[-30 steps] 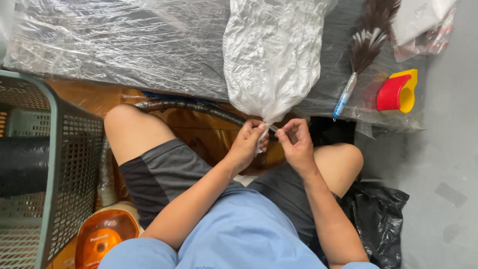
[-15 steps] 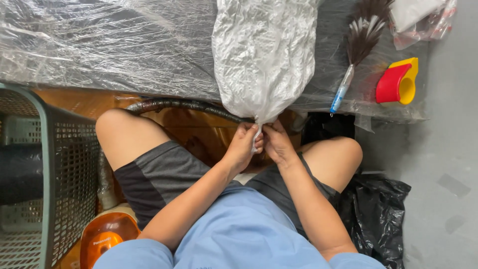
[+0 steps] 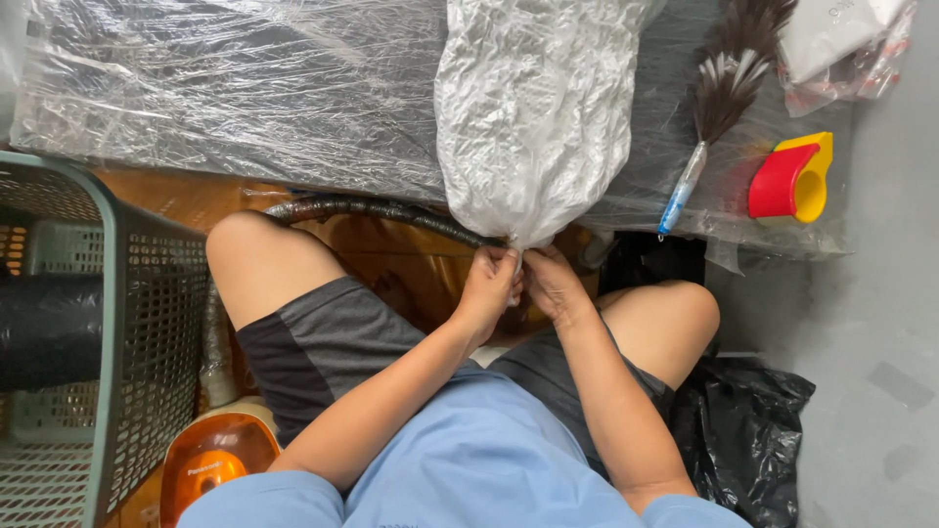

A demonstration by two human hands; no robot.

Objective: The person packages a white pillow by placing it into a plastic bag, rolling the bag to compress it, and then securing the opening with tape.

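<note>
A plastic-wrapped mattress [image 3: 245, 88] fills the background. Against its edge leans a white plastic bag [image 3: 533, 108]; the left hand [image 3: 489, 288] and right hand [image 3: 553, 286] pinch its gathered bottom tip between the knees. A basket [image 3: 147, 323] crowds the left, a black bag [image 3: 743, 430] the right.

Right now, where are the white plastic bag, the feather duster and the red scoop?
white plastic bag [image 3: 533, 108]: head view, crinkled middle.
feather duster [image 3: 729, 83]: head view, dark feathers.
red scoop [image 3: 778, 181]: head view, red body.

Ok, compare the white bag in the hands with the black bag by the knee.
The white bag is pale, translucent and full, its neck pinched between both hands; the black bag is dark, opaque and slumped on the floor, untouched. The white bag lies on the wrapped surface, the black bag below it. Both are crinkled plastic.
</note>
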